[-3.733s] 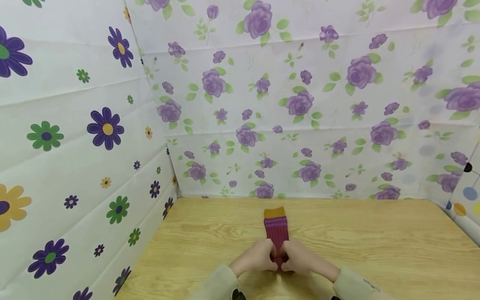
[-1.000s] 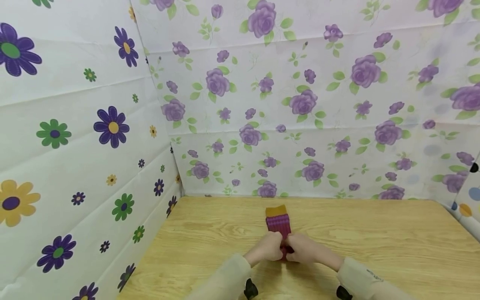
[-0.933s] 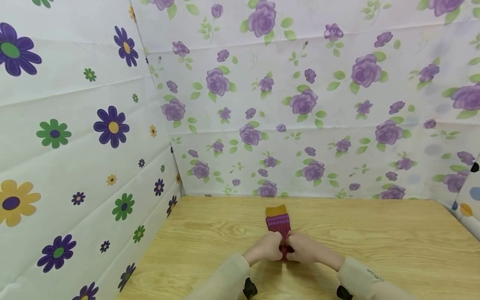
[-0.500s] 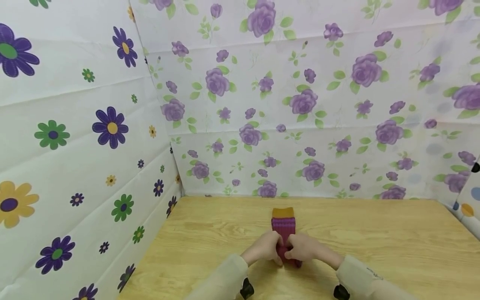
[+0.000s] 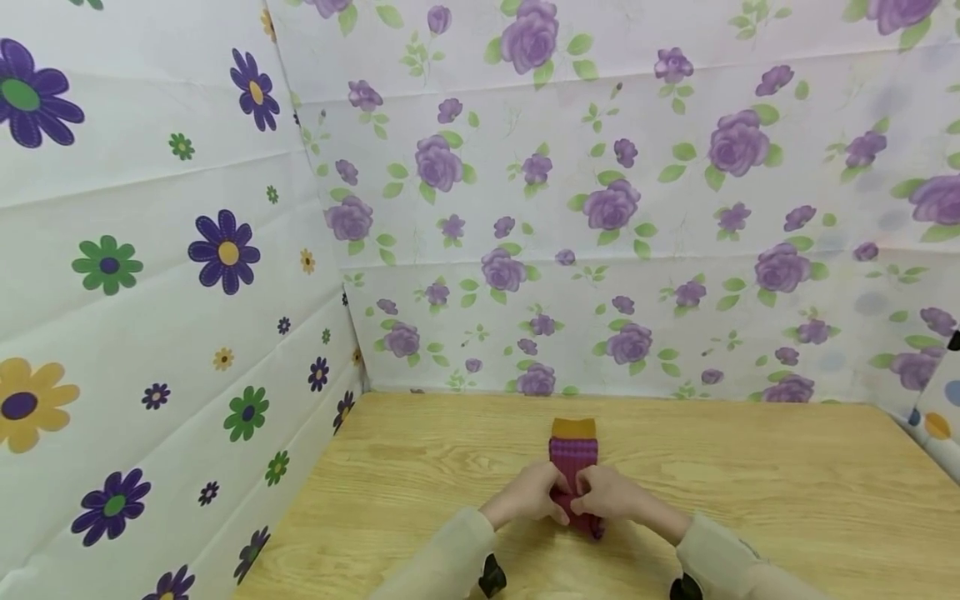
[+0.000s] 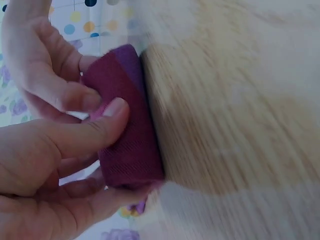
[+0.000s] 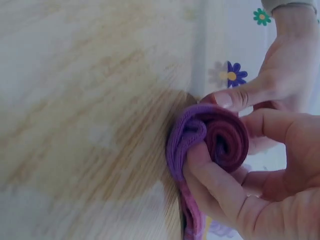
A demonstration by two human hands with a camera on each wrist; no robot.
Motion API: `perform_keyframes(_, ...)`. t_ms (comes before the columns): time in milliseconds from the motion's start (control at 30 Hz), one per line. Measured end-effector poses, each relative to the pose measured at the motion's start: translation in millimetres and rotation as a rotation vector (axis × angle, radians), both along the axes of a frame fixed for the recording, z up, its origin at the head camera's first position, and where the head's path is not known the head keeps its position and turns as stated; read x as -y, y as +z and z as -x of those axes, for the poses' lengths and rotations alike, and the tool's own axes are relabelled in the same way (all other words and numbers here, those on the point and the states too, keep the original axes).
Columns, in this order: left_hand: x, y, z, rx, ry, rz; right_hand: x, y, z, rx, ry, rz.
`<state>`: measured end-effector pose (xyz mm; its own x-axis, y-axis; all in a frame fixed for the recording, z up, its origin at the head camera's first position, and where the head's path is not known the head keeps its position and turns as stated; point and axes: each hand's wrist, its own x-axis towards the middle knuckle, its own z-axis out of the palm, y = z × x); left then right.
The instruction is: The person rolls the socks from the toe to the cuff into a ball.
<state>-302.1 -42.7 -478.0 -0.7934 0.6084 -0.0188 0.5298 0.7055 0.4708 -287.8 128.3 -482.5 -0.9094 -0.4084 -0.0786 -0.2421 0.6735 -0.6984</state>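
A maroon ribbed sock (image 5: 573, 457) with purple stripes and a mustard end lies lengthwise on the wooden table, its near end rolled up. My left hand (image 5: 531, 493) grips the roll's left end; in the left wrist view the thumb presses on the outside of the roll (image 6: 131, 137), with fingers behind it. At the other end my right hand (image 5: 609, 493) holds on, and in the right wrist view a finger is tucked into a fold beside the spiral (image 7: 231, 145). The flat remainder of the sock stretches away beyond both hands.
Wooden tabletop (image 5: 420, 467) surrounds the sock on all sides. Behind it rises a sheet with purple roses (image 5: 611, 204), and a sheet with daisies (image 5: 225, 252) hangs along the left. A dotted sheet (image 5: 936, 425) stands at the right edge.
The sock has shifted slightly right and turned straighter in the head view. Both hands have loosened their tight grip around the roll, and more of its near end now shows between and below them.
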Motion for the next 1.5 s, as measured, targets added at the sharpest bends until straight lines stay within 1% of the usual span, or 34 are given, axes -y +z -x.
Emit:
perform_keyframes(167, 0.9, 0.8, 4.4, 0.031, 0.001, -0.006, -1.8, 0.7, -3.6, -0.003, -0.031, 0.005)
perform_keyframes(300, -0.2, 5.6, 6.3, 0.040, -0.019, 0.016, -3.5, 2.0, -6.4, -0.007, -0.038, 0.026)
perform_keyframes(400, -1.0, 8.1, 6.8, 0.041, -0.024, 0.029, -2.8, 1.2, -8.9, -0.055, -0.052, -0.001)
perform_keyframes(500, -2.5, 9.7, 7.3, 0.051, -0.027, 0.024, -1.4, 0.2, -12.6, -0.145, -0.068, -0.051)
perform_keyframes(600, -4.2, 11.2, 9.3, 0.065, -0.046, 0.026, -0.8, 0.5, -17.8, -0.297, -0.049, -0.122)
perform_keyframes(667, -4.9, 11.3, 11.4, 0.079, -0.063, 0.038, -1.0, 0.3, -21.7, -0.404, -0.009, -0.190)
perform_keyframes(733, -5.0, 10.8, 13.9, 0.092, -0.080, 0.065, -1.1, -0.6, -26.0, -0.488, 0.049, -0.266)
perform_keyframes(800, -4.8, 10.2, 16.4, 0.112, -0.095, 0.089, -0.5, -1.9, -30.1, -0.531, 0.105, -0.334)
perform_keyframes(867, -4.3, 9.1, 19.2, 0.135, -0.113, 0.101, 1.0, -3.5, -33.1, -0.559, 0.141, -0.384)
perform_keyframes(933, -3.6, 8.1, 21.8, 0.153, -0.132, 0.103, 3.7, -5.7, -35.6, -0.601, 0.152, -0.431)
perform_keyframes(1000, -2.7, 7.7, 24.1, 0.165, -0.152, 0.102, 7.1, -8.0, -37.8, -0.663, 0.156, -0.469)
perform_keyframes(1133, -1.1, 8.5, 26.7, 0.170, -0.168, 0.101, 13.6, -13.3, -40.9, -0.834, 0.144, -0.563)
perform_keyframes(1233, -0.2, 9.2, 27.6, 0.162, -0.173, 0.107, 16.7, -15.7, -40.0, -0.924, 0.117, -0.616)
perform_keyframes(1333, 2.8, 7.9, 27.9, 0.140, -0.168, 0.127, 18.4, -17.1, -37.5, -0.977, 0.114, -0.652)
perform_keyframes(1433, 7.7, 4.9, 27.6, 0.131, -0.150, 0.126, 18.4, -18.0, -35.4, -0.986, 0.131, -0.657)
perform_keyframes(1500, 11.1, 3.0, 27.1, 0.132, -0.146, 0.108, 17.9, -17.6, -34.8, -0.978, 0.143, -0.642)
